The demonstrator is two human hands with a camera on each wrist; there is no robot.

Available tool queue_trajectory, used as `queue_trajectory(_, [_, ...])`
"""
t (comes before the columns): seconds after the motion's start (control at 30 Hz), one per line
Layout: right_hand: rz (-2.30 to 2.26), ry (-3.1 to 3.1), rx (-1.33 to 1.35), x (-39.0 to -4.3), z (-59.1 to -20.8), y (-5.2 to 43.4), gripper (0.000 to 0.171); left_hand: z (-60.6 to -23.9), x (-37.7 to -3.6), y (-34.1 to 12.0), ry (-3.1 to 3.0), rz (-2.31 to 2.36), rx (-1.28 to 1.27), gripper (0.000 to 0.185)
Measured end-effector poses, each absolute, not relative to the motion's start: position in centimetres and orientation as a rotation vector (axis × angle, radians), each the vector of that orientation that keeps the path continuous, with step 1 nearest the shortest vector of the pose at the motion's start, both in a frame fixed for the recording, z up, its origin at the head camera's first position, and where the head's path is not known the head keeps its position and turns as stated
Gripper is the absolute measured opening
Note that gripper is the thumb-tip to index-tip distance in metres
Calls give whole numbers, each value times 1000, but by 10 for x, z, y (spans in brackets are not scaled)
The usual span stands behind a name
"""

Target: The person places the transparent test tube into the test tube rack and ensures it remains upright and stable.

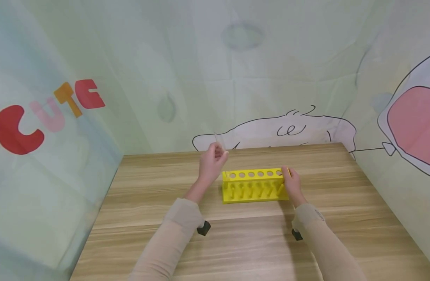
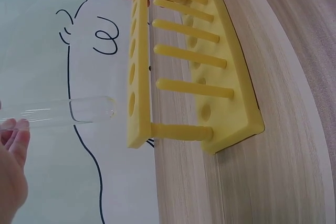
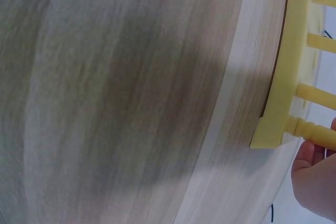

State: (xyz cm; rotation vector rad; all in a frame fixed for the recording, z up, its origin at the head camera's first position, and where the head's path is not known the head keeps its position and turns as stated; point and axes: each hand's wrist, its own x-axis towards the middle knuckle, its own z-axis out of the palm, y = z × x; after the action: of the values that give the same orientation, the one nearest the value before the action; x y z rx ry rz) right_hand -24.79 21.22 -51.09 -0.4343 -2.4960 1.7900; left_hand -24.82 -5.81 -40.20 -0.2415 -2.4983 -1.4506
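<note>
Glass tube (image 2: 79, 111) held just beside the yellow rack (image 1: 253, 186)

Left hand (image 1: 211, 162) has its grip pinched on the tube above the wooden surface (image 1: 236, 242), rounded end near the rack's end hole; right hand (image 1: 292, 184) grips the rack's far end.

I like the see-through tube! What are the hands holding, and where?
The left hand pinches the clear test tube near its open end; the right hand grips the yellow rack at its end.

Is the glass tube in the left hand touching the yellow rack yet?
Apart. The left wrist view shows the clear test tube, held by the left hand, with its rounded end just short of the yellow rack; backdrop shows in the gap.
</note>
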Motion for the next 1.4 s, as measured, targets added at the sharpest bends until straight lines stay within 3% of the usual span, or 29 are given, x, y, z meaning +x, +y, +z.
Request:
queue_trajectory(0.73, [1822,-2416,-346,-243,-508,213,54,-410,-252,-50,-2503,-1419,-229,22])
queue_trajectory(1.4, [1768,-2479,-436,-248,-511,212,52,-417,-252,-43,-2497,-1384,-210,22])
